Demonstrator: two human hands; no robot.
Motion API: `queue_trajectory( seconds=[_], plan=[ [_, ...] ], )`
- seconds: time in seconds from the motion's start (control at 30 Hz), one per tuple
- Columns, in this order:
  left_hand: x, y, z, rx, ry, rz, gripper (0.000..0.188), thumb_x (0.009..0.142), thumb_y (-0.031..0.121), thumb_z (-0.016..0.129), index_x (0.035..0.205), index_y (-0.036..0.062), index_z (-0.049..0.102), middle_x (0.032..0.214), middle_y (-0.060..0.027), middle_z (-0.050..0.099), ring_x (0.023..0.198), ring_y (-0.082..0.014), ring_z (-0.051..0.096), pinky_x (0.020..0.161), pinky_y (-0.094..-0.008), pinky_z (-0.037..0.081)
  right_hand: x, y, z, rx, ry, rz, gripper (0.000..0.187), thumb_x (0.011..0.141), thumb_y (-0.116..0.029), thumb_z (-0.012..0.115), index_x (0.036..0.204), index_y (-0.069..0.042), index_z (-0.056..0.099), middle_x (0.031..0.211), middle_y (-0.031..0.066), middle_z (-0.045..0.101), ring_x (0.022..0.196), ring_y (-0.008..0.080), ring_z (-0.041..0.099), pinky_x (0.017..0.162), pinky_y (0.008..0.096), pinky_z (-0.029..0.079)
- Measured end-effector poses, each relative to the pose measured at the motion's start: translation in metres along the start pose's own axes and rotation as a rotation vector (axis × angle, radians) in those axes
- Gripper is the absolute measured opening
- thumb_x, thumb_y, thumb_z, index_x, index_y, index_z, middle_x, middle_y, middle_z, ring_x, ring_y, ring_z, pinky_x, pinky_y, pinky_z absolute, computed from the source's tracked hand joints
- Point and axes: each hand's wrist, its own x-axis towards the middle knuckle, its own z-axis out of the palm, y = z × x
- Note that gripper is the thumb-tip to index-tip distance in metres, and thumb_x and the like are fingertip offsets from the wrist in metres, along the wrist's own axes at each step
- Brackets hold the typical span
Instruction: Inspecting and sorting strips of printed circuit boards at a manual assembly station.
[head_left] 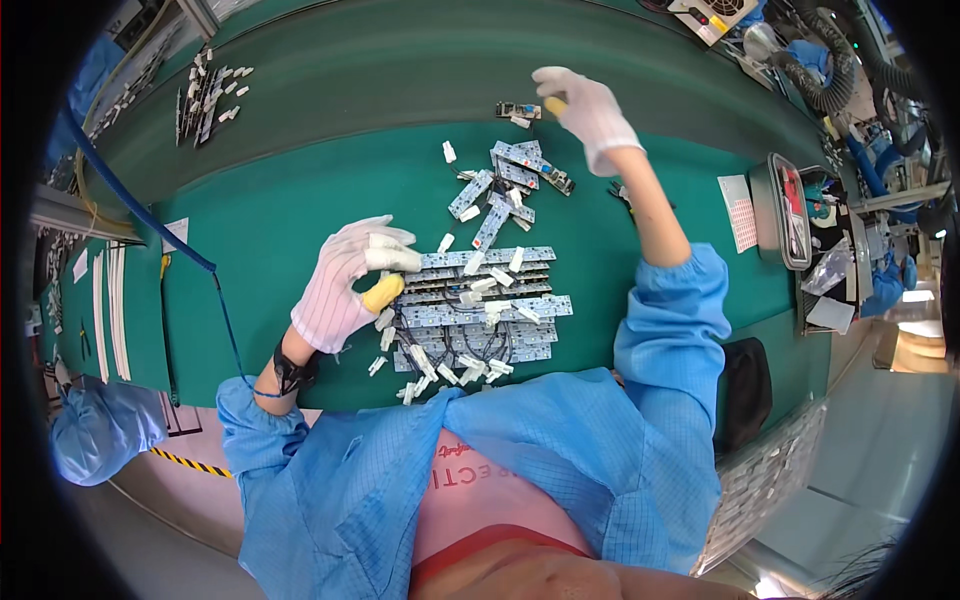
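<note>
My left hand [345, 280], in a striped white glove with a yellow thumb cover, closes its thumb and fingers round the left ends of several narrow circuit boards [480, 260] set in rows. Below them lie more light-coloured boards [530, 345] with black wires and white plug connectors [470, 362]. My right hand [590, 112], gloved the same way, reaches far out with fingers and thumb apart. Just left of it, a small board with components [512, 110] lies at the far side of the green mat; no contact shows. Between the hands is a loose heap of wired boards [490, 208].
More boards with connectors [205, 105] lie at the far left. A blue coiled cord [150, 220] hangs beside my left arm. To the right are a label sheet [738, 212], a metal tray [788, 215] and a black object [745, 390]. White strips [118, 310] lie at left.
</note>
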Motion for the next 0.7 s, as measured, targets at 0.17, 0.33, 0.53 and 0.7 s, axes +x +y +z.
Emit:
queue_trajectory(
  seconds=[0.17,0.33,0.53,0.7],
  plan=[
    [0.010,0.012,0.006,0.024,0.038,0.006,0.022,0.075,0.019,0.070,0.097,0.0147,0.069,0.106,-0.0047,0.067,0.110,-0.0300,0.058,0.101,-0.0408,0.040,0.046,-0.004,0.041,-0.322,-0.179,0.057,0.033,0.076,-0.008,0.063,0.109,-0.012,0.064,0.107,0.0086,0.068,0.099,0.0286,0.063,0.083,0.0367,0.050],
    [-0.016,0.004,-0.004,-0.026,0.118,-0.101,0.023,0.077,0.018,0.070,0.099,0.0115,0.069,0.107,-0.0076,0.067,0.110,-0.0277,0.059,0.099,-0.0385,0.041,0.014,-0.054,-0.011,0.065,0.063,-0.201,0.021,0.079,-0.004,0.060,0.098,-0.007,0.067,0.094,0.0105,0.066,0.090,0.0252,0.065,0.078,0.0324,0.052],
    [0.014,0.029,-0.002,-0.602,0.159,-0.241,0.069,0.087,0.060,0.048,0.114,-0.0021,0.060,0.129,-0.0154,0.055,0.113,-0.0272,0.056,0.100,-0.0390,0.040,-0.087,-0.128,-0.036,0.923,-0.348,-0.444,0.011,0.080,-0.009,0.068,0.089,-0.009,0.062,0.097,0.0084,0.064,0.090,0.0199,0.065,0.075,0.0307,0.052],
    [0.017,0.061,0.010,-0.839,0.127,-0.422,0.049,0.076,0.019,0.076,0.116,-0.0002,0.056,0.113,-0.0110,0.063,0.098,-0.0234,0.062,0.087,-0.0350,0.047,-0.114,-0.134,-0.011,0.733,-0.023,-0.687,0.038,0.072,-0.013,0.078,0.106,-0.013,0.061,0.119,0.0137,0.057,0.101,0.0280,0.062,0.083,0.0336,0.052]
  ],
)
